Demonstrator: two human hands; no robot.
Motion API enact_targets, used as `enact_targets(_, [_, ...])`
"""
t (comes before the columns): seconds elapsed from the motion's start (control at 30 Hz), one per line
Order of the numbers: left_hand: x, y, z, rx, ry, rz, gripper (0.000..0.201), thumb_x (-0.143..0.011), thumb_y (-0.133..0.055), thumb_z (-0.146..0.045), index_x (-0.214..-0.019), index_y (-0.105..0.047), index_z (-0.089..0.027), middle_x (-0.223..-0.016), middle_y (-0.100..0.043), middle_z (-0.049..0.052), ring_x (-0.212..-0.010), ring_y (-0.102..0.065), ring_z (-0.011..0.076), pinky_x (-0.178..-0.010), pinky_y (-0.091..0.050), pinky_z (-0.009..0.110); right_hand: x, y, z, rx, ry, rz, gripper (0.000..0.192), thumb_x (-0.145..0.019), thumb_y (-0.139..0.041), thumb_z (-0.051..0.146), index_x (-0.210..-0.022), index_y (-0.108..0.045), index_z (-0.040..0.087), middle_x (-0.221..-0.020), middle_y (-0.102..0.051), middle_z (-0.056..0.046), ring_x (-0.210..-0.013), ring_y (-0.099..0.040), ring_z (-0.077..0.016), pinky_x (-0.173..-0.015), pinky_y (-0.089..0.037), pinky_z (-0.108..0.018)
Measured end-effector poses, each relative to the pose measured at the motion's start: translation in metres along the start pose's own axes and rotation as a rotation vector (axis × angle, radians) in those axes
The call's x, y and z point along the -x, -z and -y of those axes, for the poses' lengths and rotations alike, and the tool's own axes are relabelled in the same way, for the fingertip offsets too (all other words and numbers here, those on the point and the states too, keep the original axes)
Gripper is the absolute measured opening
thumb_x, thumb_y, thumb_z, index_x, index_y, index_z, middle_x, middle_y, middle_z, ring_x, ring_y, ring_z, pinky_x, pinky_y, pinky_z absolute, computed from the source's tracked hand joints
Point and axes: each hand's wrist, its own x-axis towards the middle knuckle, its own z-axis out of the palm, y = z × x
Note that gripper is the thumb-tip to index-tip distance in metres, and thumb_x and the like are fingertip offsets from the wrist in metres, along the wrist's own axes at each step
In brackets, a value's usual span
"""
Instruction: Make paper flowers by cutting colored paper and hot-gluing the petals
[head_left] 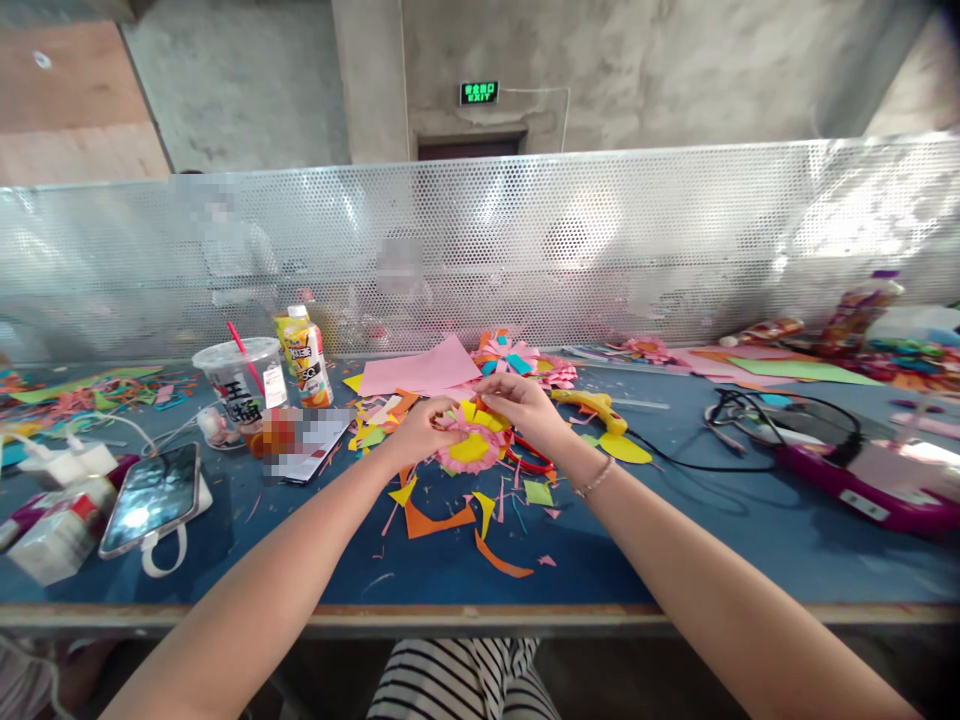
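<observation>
Between my hands is a pink and yellow paper flower [471, 452], with a ring of fringed pink petals and yellow pieces at its middle. My left hand [427, 432] pinches its left edge. At the flower's upper right, the fingers of my right hand [521, 405] are closed at a small orange and yellow paper piece [480, 408]. Red-handled scissors [531, 458] lie partly beneath my right hand. A yellow glue gun [592, 405] rests just right of it. Behind are a pink paper sheet [424, 370] and more paper flowers [514, 355].
Orange and yellow paper scraps [439, 520] lie in front of my hands. To the left stand a plastic drink cup [238, 385], a juice bottle [306, 365] and a phone [154, 498]. A purple power strip [862, 490] with black cable is at right. A perforated metal screen [480, 250] bounds the back.
</observation>
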Motion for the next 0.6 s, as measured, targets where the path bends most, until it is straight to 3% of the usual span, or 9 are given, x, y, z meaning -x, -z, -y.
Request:
enact_targets(0.2, [-0.001, -0.001, 0.007, -0.007, -0.046, -0.055, 0.025, -0.064, -0.066, -0.025, -0.087, -0.060, -0.015, -0.089, -0.060, 0.004, -0.084, -0.054, 0.0169, -0.076, -0.043, 0.029, 0.000, 0.005, -0.002, -0.009, 0.066, 0.041, 0.026, -0.079, -0.049, 0.036, -0.096, -0.059, 0.018, -0.088, -0.064, -0.005, -0.085, -0.060, -0.0146, -0.076, -0.047, -0.029])
enact_targets(0.37, [-0.004, 0.002, 0.007, -0.166, -0.268, -0.113, 0.016, -0.070, -0.059, -0.017, -0.086, -0.062, -0.016, -0.094, -0.058, 0.006, -0.088, -0.055, 0.0162, -0.080, -0.043, 0.029, 0.003, 0.009, 0.002, 0.368, 0.195, 0.176, 0.036, -0.071, -0.062, 0.030, -0.104, -0.057, 0.019, -0.101, -0.061, -0.007, -0.091, -0.057, -0.0178, -0.079, -0.046, -0.032])
enact_targets(0.47, [-0.003, 0.004, 0.008, -0.366, -0.379, -0.183, 0.015, -0.073, -0.057, -0.017, -0.087, -0.063, -0.018, -0.096, -0.058, 0.006, -0.086, -0.056, 0.0156, -0.079, -0.042, 0.030, 0.003, 0.009, 0.003, 0.574, 0.320, 0.137, 0.027, -0.072, -0.061, 0.027, -0.098, -0.058, 0.019, -0.092, -0.062, -0.006, -0.083, -0.058, -0.0169, -0.075, -0.047, -0.031])
enact_targets(0.6, [0.002, 0.009, 0.007, -0.654, -0.520, -0.239, 0.018, -0.081, -0.051, -0.020, -0.092, -0.065, -0.025, -0.098, -0.060, 0.004, -0.079, -0.057, 0.0128, -0.082, -0.035, 0.033, 0.004, 0.009, 0.001, 0.750, 0.606, 0.160, 0.009, -0.080, -0.052, 0.023, -0.086, -0.058, 0.020, -0.086, -0.063, -0.006, -0.084, -0.057, -0.0174, -0.076, -0.046, -0.034])
